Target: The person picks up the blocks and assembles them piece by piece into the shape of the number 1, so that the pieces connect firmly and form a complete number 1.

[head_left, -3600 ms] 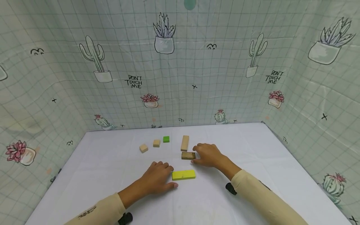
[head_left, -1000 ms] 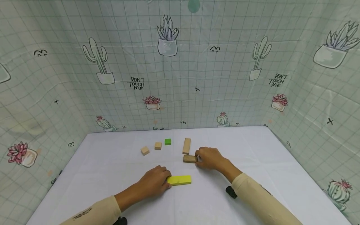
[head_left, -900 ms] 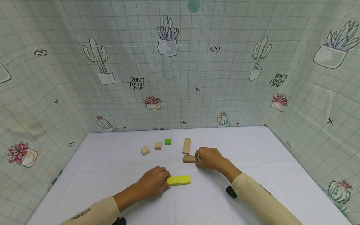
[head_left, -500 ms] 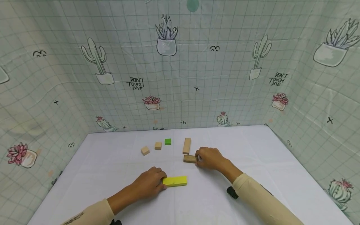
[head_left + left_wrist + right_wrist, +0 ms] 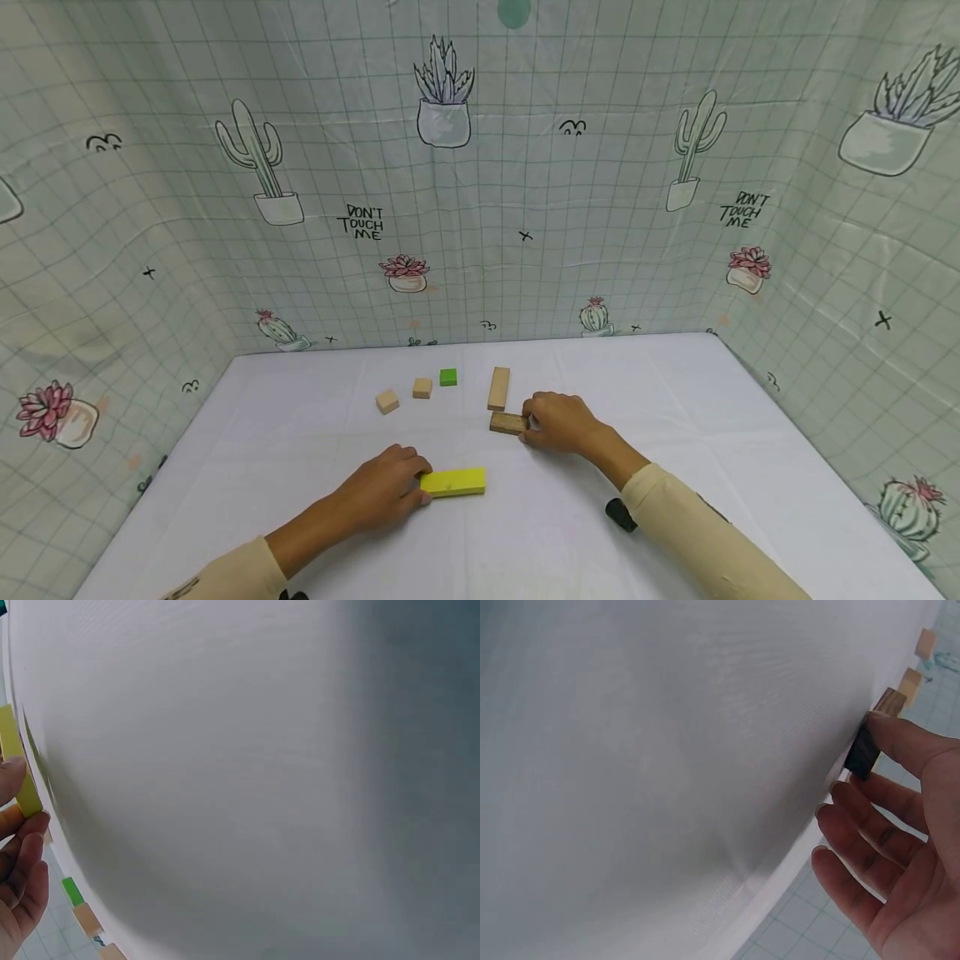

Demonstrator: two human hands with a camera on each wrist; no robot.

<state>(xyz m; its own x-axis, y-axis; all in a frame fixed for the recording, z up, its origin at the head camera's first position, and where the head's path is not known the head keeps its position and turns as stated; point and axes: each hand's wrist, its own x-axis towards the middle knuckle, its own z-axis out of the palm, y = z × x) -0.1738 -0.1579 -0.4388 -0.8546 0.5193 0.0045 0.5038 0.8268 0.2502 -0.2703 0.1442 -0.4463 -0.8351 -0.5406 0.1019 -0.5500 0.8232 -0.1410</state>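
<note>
A long yellow block (image 5: 454,482) lies crosswise near the middle of the white table, and my left hand (image 5: 381,492) pinches its left end between thumb and fingers. In the left wrist view the thumb overlaps the yellow block (image 5: 16,757) at its side. Farther back on the right, my right hand (image 5: 561,423) pinches the right end of a short dark-brown wooden block (image 5: 507,423). The right wrist view shows thumb and index finger on the dark block (image 5: 870,742), the other fingers loosely spread. Just behind it lies a pale wooden plank (image 5: 498,388), pointing away from me.
Two small pale wooden blocks, a left one (image 5: 387,402) and a right one (image 5: 422,388), sit at the back left beside a small green block (image 5: 448,377). A cloth backdrop (image 5: 480,183) printed with cacti rises behind the table (image 5: 540,550) and along both sides.
My left hand has taken hold of the yellow block and slid it left. My right hand has closed on the dark block's end, which now sits slightly tilted.
</note>
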